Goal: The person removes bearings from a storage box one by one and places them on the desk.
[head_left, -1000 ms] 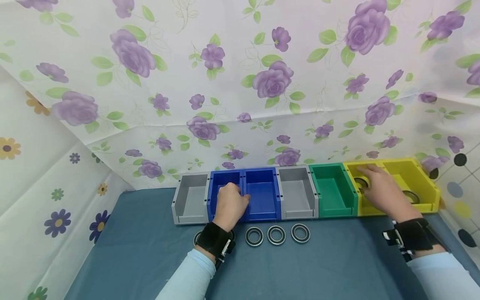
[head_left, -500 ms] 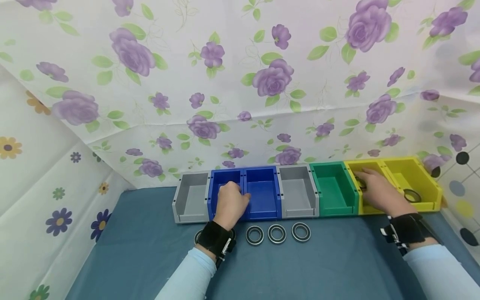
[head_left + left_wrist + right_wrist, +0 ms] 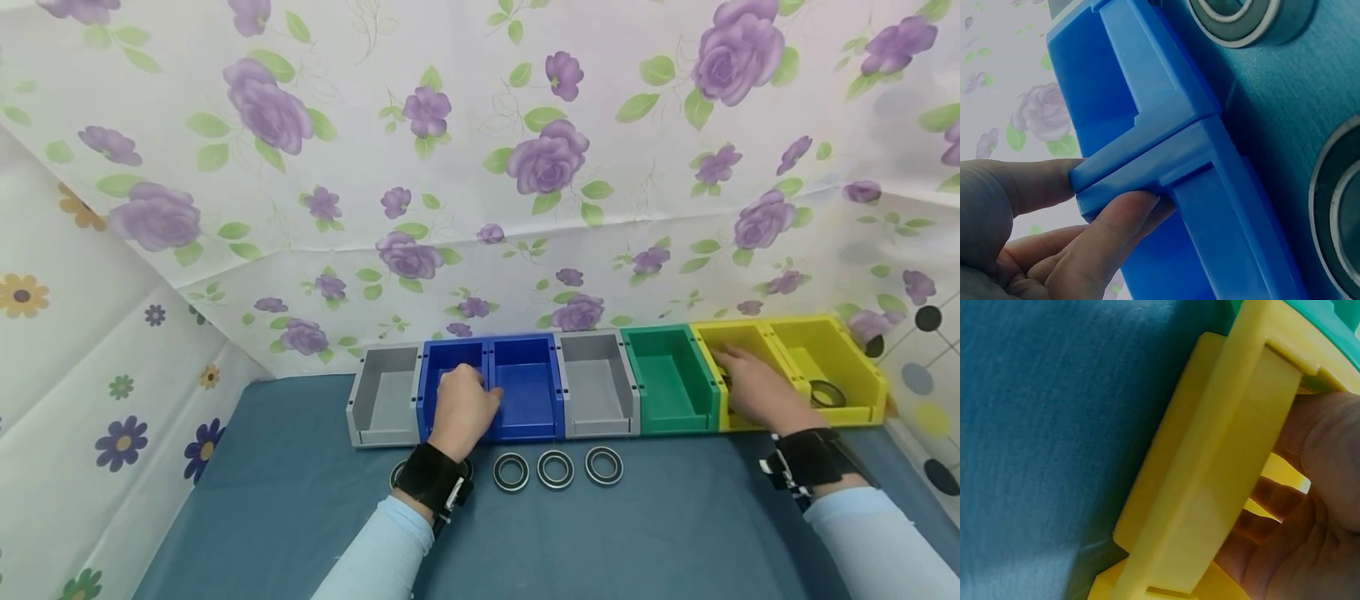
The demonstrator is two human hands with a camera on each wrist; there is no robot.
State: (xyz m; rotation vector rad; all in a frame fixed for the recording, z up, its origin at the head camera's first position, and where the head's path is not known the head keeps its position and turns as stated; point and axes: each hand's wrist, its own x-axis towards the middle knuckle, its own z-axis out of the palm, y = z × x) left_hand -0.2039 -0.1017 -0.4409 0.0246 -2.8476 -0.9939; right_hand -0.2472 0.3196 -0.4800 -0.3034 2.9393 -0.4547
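In the left wrist view, my left hand (image 3: 1054,250) pinches the adjoining side walls of the left blue bin (image 3: 1160,69) and the right blue bin (image 3: 1229,206) between thumb and fingers. At the right end of the row, my right hand (image 3: 761,385) reaches down into the left yellow bin (image 3: 731,333). A dark sliver of a ball bearing (image 3: 726,380) shows by its fingers; the rest is covered. In the right wrist view, the bin's front wall (image 3: 1229,462) hides my fingertips, so I cannot tell whether they grip the bearing.
Another bearing (image 3: 827,393) lies in the right yellow bin (image 3: 821,346). Grey bins (image 3: 386,379) and a green bin (image 3: 670,379) complete the row. Several bearings (image 3: 556,469) lie in front on the blue cloth (image 3: 637,542), some partly behind my left wrist. A floral sheet (image 3: 480,167) hangs behind.
My right hand has dipped lower into the left yellow bin, and the bearing there has gone from largely visible to mostly covered. My left hand keeps its hold on the blue bin walls.
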